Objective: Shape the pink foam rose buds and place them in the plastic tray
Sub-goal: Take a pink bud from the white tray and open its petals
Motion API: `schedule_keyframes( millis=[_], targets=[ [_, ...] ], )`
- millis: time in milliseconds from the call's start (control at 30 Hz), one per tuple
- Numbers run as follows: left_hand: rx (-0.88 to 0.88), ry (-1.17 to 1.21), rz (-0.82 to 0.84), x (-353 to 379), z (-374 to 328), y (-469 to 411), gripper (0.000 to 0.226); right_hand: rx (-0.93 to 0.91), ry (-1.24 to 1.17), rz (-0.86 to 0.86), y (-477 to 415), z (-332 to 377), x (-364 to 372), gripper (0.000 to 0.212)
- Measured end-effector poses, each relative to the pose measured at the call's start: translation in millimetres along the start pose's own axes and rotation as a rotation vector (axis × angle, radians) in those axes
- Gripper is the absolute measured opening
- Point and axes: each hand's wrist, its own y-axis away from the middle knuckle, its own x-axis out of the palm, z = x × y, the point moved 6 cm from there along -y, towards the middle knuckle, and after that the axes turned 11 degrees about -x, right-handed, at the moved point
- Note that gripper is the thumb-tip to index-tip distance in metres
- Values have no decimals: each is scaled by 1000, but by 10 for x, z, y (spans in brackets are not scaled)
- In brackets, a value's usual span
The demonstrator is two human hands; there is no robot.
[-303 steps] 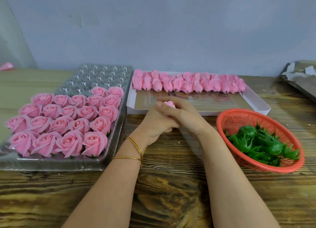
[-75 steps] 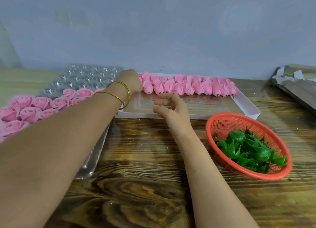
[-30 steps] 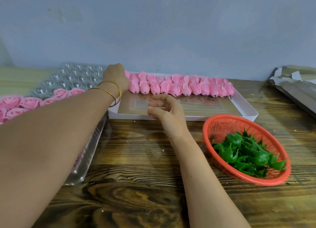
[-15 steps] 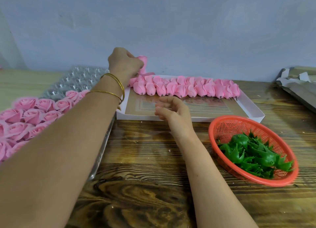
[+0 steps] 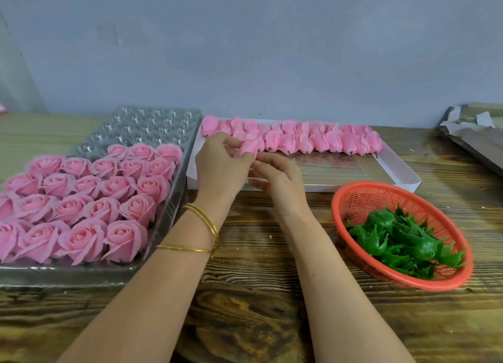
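Two forearms stretched over the tabletop (image 5: 253,294), converging before the white box (image 5: 398,170). Left hand (image 5: 221,166) pinching one pink foam rose bud (image 5: 249,147) at fingertips, above the box's near side. Bud base hidden by fingers. Right hand (image 5: 280,179) loosely curled just beside it; contact unclear. Plastic tray (image 5: 147,126) left, partly filled, cut off.

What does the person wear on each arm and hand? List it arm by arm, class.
Left arm: bare, no sleeve in view, with thin gold bangles at the wrist, two close together and one a little further up the forearm. Left hand: no glove; no ring shows. Right arm and right hand: bare, with no sleeve, glove, bangle or ring in view.
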Motion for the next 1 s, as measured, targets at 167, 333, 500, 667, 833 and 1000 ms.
schedule_keyframes(
  millis=[167,333,500,667,833,1000],
  targets=[
    [96,-23,-29,-121,60,145,20,3,8,35,29,4,51,10],
    [92,47,-14,-166,137,238,18,-86,114,85,44,23,79,20],
    [68,171,45,-131,181,312,28,-148,208,98,37,25,52,20],
    [-137,396,138,-113,325,275,37,-118,160,62,46,41,11,12],
    [-286,594,444,23,342,259,59,57,-67,169,114,23,80,10],
    [-255,585,571,92,301,313,48,167,-291,319,172,59,186,21]
  ],
)
